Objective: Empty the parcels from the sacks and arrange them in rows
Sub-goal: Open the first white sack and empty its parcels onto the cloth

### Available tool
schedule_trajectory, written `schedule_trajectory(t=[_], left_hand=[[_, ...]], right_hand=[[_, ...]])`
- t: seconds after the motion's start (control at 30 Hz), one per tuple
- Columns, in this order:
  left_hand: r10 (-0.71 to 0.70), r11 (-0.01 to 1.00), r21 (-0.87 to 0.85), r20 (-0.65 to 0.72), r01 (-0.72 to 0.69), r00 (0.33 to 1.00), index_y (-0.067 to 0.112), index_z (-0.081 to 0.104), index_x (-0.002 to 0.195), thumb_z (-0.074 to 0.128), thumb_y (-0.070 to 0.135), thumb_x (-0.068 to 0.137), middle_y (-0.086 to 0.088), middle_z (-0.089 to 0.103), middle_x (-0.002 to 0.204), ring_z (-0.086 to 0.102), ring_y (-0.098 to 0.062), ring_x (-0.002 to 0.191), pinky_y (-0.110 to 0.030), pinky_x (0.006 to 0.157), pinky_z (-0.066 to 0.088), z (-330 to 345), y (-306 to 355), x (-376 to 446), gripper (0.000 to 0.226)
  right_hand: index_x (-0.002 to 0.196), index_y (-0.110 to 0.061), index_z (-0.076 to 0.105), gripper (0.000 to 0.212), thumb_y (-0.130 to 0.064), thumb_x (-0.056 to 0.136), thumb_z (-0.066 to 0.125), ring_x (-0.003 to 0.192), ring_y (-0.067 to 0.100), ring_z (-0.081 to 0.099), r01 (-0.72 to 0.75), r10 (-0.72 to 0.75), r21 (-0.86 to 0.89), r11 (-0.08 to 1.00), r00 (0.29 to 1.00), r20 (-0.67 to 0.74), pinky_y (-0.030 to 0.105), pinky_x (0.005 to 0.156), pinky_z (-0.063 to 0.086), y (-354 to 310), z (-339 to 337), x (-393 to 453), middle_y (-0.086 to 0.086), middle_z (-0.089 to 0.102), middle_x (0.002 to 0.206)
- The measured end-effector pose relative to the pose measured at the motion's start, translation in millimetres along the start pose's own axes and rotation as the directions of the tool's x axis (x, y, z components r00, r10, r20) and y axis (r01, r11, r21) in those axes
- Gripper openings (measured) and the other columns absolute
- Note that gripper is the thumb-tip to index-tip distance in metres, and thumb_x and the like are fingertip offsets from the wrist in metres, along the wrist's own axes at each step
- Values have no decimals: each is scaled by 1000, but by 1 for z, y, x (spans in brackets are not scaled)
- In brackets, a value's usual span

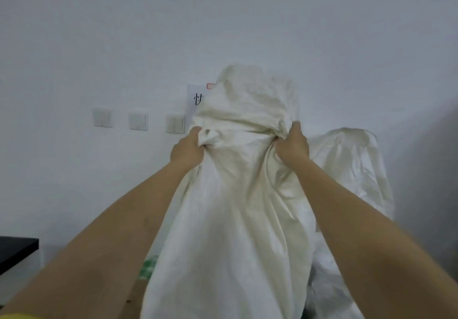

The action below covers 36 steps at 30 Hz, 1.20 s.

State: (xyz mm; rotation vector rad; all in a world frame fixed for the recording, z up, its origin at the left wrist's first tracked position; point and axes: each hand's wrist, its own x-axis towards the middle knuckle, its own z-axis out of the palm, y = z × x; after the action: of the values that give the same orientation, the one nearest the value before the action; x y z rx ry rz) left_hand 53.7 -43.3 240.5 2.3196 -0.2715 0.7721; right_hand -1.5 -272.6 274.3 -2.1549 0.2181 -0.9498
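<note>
A large off-white woven sack hangs upright in the middle of the view, held up in front of a wall. My left hand is shut on a bunch of its fabric at the upper left. My right hand grips the fabric at the upper right, at about the same height. The sack's crumpled top end rises above both hands. Behind it to the right stands a second white sack. A green and white parcel peeks out low at the left of the held sack. Other parcels are hidden.
A pale wall fills the background, with three light switches and a paper sign partly covered by the sack. A black table corner sticks in at the lower left. Brown cardboard lies below the sack.
</note>
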Motion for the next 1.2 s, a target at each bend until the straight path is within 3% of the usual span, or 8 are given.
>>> schedule_trajectory(t=[0.1,0.23,0.37,0.47,0.6,0.73,0.87,1.2], left_hand=[[-29,981,-195,-159,-3,987,29,31,142,43,20,97,-9,57,128,55,-33,112,-32,81,38,-11,3,7,47],[-52,999,-2,85,52,995,20,45,133,41,20,97,-11,55,130,52,-31,118,-34,89,39,-6,-10,11,37],[-13,982,-186,-179,-21,984,26,47,131,41,27,99,-2,60,120,55,-23,109,-31,84,40,-19,-8,20,33],[-33,999,-30,42,34,999,23,55,118,44,26,94,-4,64,114,56,-27,112,-36,90,44,-22,-16,27,26],[-7,981,-191,-253,-43,967,20,52,121,40,25,98,1,60,106,55,-24,96,-34,78,42,-38,-4,40,26],[-35,999,-12,52,36,998,23,57,121,39,42,93,-4,62,120,57,-28,112,-36,90,44,-36,-6,41,39],[-48,986,-169,-231,8,972,25,53,125,32,40,99,-3,62,118,58,-29,106,-33,81,41,-40,8,42,36],[-224,970,-75,105,232,969,28,35,141,40,45,97,-18,45,134,45,-37,122,-40,100,35,-3,-22,24,48]], right_hand=[[129,-10,35,35,-11,95,44,89,30,56,81,-69,121,989,993,-98,33,73,40,-12,-5,0,14,58,107],[134,-4,35,42,-12,95,48,115,35,53,-12,19,-68,998,994,109,36,89,42,-16,-4,5,19,54,127],[122,-8,38,31,-12,93,47,101,34,58,78,-76,122,989,997,-24,37,80,46,-33,-6,11,13,57,107],[126,-4,37,35,-13,94,46,112,37,54,10,-3,-59,998,993,122,36,84,42,-29,-3,12,20,54,121],[131,-9,34,39,-10,94,44,89,30,56,176,-159,110,978,976,-148,36,76,44,-48,-13,19,10,56,102],[136,-4,31,45,-13,95,46,109,37,54,102,-92,-134,986,993,77,37,83,42,-49,-15,24,19,54,122],[134,-8,32,42,-12,94,45,94,29,54,194,-181,73,978,971,-154,33,75,39,-62,-22,31,10,55,106],[130,-11,32,52,-22,89,62,97,26,53,-64,3,227,972,966,258,39,87,48,-7,14,12,8,53,114]])
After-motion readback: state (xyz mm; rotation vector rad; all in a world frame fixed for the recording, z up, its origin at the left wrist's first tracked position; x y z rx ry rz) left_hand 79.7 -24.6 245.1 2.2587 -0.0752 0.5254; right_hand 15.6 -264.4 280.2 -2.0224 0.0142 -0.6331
